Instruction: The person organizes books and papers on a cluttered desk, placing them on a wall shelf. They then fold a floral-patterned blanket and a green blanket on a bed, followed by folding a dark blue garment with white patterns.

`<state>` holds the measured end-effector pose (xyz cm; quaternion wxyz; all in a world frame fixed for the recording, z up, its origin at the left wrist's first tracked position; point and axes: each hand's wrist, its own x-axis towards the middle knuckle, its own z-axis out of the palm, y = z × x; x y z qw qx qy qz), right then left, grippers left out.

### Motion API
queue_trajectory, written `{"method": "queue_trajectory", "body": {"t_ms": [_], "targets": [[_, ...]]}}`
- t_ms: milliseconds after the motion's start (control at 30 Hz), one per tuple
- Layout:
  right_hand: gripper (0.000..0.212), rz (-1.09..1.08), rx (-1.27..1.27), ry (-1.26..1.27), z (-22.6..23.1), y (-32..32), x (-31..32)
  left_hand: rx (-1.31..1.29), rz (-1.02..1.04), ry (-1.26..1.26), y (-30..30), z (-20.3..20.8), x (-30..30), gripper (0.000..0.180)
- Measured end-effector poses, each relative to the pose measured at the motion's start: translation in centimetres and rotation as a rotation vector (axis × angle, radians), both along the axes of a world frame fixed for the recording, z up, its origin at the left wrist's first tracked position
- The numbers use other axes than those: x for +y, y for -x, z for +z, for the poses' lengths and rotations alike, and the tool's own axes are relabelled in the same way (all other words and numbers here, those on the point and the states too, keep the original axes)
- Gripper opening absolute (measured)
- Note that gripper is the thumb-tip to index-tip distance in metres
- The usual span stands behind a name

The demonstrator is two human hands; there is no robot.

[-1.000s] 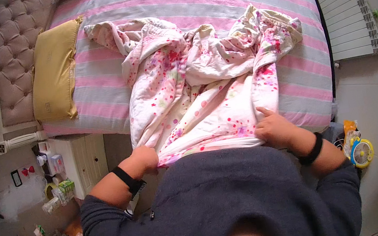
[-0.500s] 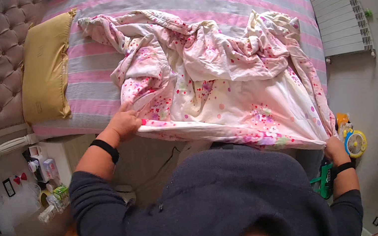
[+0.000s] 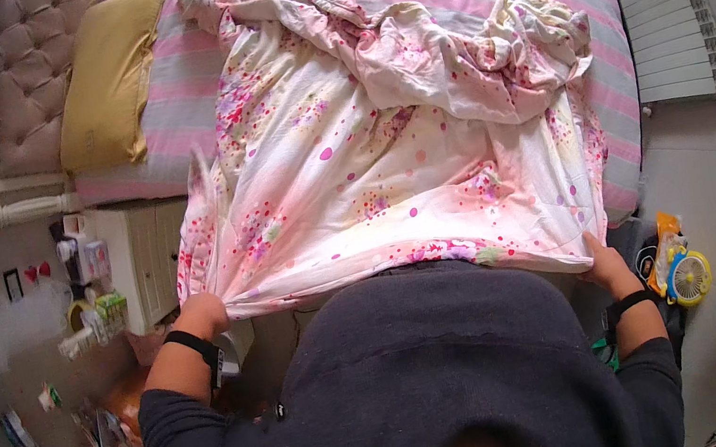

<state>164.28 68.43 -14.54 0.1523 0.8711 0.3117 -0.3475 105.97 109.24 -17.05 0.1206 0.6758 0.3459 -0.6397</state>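
Note:
A white and pink floral bedding cloth (image 3: 353, 196) lies over the near side of the bed, its near edge drawn out taut against my body. My left hand (image 3: 206, 315) is closed on the near left corner, where the fabric hangs in folds. The near right corner is gripped in my right hand (image 3: 608, 264), level with my waist. Toward the far side the cloth stays bunched in a thick, crumpled roll. Whether it is one layer or two, I cannot tell.
Under the cloth is a pink and grey striped bedspread (image 3: 169, 127). A yellow pillow (image 3: 109, 90) rests by the tufted headboard (image 3: 31, 80). A white radiator (image 3: 664, 16) stands at right, a small yellow-blue fan (image 3: 689, 278) near my right hand, and a white cabinet (image 3: 147, 251) at left.
My left hand has moved left and down, pulling its corner out, so the near part of the cloth is spread wider and flatter. My right hand has shifted slightly left and up.

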Motion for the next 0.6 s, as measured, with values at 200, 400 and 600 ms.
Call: {"method": "queue_trajectory", "body": {"t_ms": [200,400,600], "targets": [[0.049,0.225,0.087,0.133,-6.5,-1.3,-9.8,0.027,0.16,-0.291,1.3,3.5,-9.9,0.037],[0.047,0.146,0.234,0.189,-11.3,-0.8,-17.3,-0.229,0.521,-0.496,8.4,-1.1,-11.2,0.041],[0.045,0.009,-0.153,-0.47,-6.0,-8.4,2.2,-1.05,1.109,-1.178,-4.0,-6.7,10.6,0.032]]}}
